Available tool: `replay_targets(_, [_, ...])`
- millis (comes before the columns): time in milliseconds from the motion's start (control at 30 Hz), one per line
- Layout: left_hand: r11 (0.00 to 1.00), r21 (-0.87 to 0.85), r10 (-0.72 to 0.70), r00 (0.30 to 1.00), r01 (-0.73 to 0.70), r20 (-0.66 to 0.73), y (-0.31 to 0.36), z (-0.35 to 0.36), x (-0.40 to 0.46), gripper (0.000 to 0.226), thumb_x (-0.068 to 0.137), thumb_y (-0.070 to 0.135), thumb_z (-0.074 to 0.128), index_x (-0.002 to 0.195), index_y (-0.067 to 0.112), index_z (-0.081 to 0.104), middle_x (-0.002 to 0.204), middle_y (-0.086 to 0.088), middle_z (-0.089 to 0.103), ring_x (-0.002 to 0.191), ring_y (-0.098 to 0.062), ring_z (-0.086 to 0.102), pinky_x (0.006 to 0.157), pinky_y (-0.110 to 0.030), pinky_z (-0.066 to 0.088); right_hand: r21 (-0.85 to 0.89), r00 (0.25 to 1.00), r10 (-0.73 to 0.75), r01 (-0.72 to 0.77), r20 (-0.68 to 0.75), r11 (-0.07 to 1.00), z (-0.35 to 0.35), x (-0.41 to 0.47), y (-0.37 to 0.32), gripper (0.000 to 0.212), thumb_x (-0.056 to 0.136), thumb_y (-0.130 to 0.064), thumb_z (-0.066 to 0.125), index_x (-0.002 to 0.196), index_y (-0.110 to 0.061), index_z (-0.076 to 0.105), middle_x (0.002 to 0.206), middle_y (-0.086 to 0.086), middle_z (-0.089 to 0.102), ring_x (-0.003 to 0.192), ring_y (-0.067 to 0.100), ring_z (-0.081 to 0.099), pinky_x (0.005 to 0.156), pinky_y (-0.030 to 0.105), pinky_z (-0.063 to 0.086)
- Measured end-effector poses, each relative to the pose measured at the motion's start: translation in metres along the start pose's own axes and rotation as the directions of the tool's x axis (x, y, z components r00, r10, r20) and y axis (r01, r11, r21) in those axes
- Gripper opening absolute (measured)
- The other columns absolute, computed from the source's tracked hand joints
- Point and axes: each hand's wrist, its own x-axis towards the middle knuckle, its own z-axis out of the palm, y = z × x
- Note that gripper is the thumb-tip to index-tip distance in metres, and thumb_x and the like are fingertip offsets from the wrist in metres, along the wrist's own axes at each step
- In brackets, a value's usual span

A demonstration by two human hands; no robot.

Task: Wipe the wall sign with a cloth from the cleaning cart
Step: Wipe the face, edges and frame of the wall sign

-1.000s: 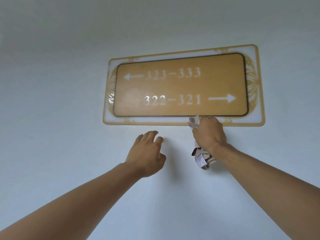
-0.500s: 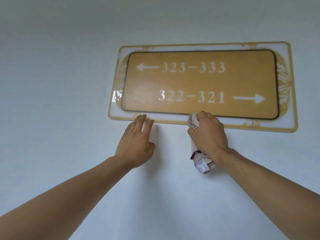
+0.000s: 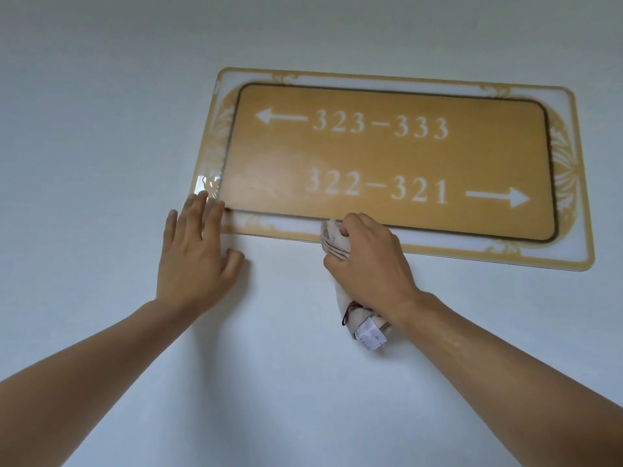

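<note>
wall sign point(image 3: 387, 156) reads "323-333" with left arrow, "322-321" with right arrow

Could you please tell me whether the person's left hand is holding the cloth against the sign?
No, the left hand lies flat with straight fingers at the gold-and-white rectangular wall sign's lower left corner, while the right hand grips the bunched pale cloth.

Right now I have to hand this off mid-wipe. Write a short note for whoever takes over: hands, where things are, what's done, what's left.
Left hand: flat, fingers straight, on the wall, fingertips over the sign's lower left corner. It holds nothing.
Right hand: grips the bunched cloth and presses it on the sign's lower border, near the middle. The cloth's tail and tag hang below the wrist.
Done: cloth in hand and on the sign. A dull smear shows left of "322" on the gold panel.
Left: I can't tell how much is wiped; go over the panel and the whole border.
</note>
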Motion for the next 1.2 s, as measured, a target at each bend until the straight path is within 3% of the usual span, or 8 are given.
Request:
replay_targets(233, [0.995,-0.066,0.073,0.997,-0.073,-0.001,-0.064,-0.011,0.008,0.067,0.083,0.028,0.041,0.144,0.001,0.041,0.154,-0.019,0.037,0.147,-0.035,0.028,0.122,-0.051,0.017,0.005,1.0,-0.026,0.026,-0.006,1.0,0.04,0.018,-0.059,0.025,0.082,-0.023,0.064,0.091,-0.019,0.04,0.095,-0.002,0.05,0.08,0.024,0.047,0.066,0.034,0.034])
replay_targets(433, [0.995,-0.093,0.025,0.999,-0.027,-0.026,-0.116,-0.019,0.03,0.064,0.085,0.026,0.041,0.145,0.002,0.039,0.156,-0.018,0.035,0.148,-0.033,0.025,0.123,-0.049,0.014,0.004,0.998,-0.026,0.026,0.05,1.0,0.071,0.035,-0.118,0.022,0.084,-0.024,0.062,0.1,-0.011,0.053,0.1,0.002,0.055,0.086,0.028,0.054,0.073,0.039,0.047])
replay_targets(633, [0.987,-0.148,0.047,0.997,-0.054,-0.053,-0.151,-0.022,0.049,0.063,0.085,0.025,0.041,0.143,0.0,0.042,0.154,-0.019,0.037,0.147,-0.034,0.028,0.123,-0.05,0.016,-0.022,0.992,-0.069,0.071,0.103,0.997,0.104,0.054,-0.178,0.023,0.088,-0.025,0.061,0.103,-0.01,0.054,0.106,0.005,0.054,0.091,0.031,0.058,0.075,0.041,0.05])
replay_targets(767, [0.979,-0.169,0.101,0.991,-0.115,-0.085,-0.172,-0.02,0.059,0.061,0.085,0.027,0.037,0.138,-0.001,0.047,0.15,-0.02,0.042,0.144,-0.036,0.033,0.121,-0.052,0.021,-0.054,0.987,-0.105,0.113,0.122,0.992,0.118,0.065,-0.203,0.02,0.09,-0.023,0.06,0.098,-0.011,0.048,0.104,0.005,0.052,0.087,0.032,0.058,0.068,0.038,0.044])
replay_targets(867, [0.978,-0.14,0.143,0.986,-0.153,-0.082,-0.178,-0.018,0.066,0.058,0.084,0.025,0.037,0.134,-0.002,0.05,0.147,-0.022,0.044,0.142,-0.038,0.036,0.119,-0.055,0.021,-0.101,0.988,-0.1,0.112,0.116,0.989,0.123,0.072,-0.212,0.024,0.09,-0.02,0.059,0.089,-0.014,0.036,0.092,0.001,0.041,0.075,0.029,0.049,0.062,0.035,0.033])
replay_targets(1033, [0.977,-0.083,0.188,0.978,-0.196,-0.086,-0.18,-0.01,0.079,0.054,0.085,0.024,0.04,0.133,0.002,0.048,0.147,-0.022,0.042,0.142,-0.038,0.034,0.119,-0.057,0.018,-0.172,0.996,-0.044,0.056,0.075,0.984,0.125,0.082,-0.22,0.03,0.09,-0.016,0.059,0.079,-0.02,0.031,0.076,-0.005,0.028,0.071,0.025,0.039,0.061,0.033,0.029])
replay_targets(1100, [0.976,-0.098,0.187,0.978,-0.196,-0.095,-0.181,-0.007,0.081,0.053,0.085,0.026,0.04,0.132,0.003,0.048,0.147,-0.021,0.042,0.142,-0.037,0.033,0.119,-0.057,0.017,-0.208,0.999,-0.034,0.039,0.027,0.977,0.126,0.091,-0.224,0.023,0.091,-0.016,0.058,0.081,-0.018,0.037,0.076,-0.005,0.03,0.073,0.023,0.039,0.063,0.032,0.03])
replay_targets(1200, [0.975,-0.118,0.179,0.979,-0.19,-0.096,-0.18,-0.008,0.087,0.052,0.084,0.026,0.042,0.131,0.004,0.05,0.147,-0.02,0.042,0.144,-0.036,0.032,0.12,-0.056,0.015,-0.246,0.999,-0.038,0.031,-0.021,0.969,0.128,0.111,-0.231,0.008,0.09,-0.014,0.058,0.098,-0.012,0.057,0.094,0.003,0.051,0.08,0.027,0.052,0.064,0.032,0.034])
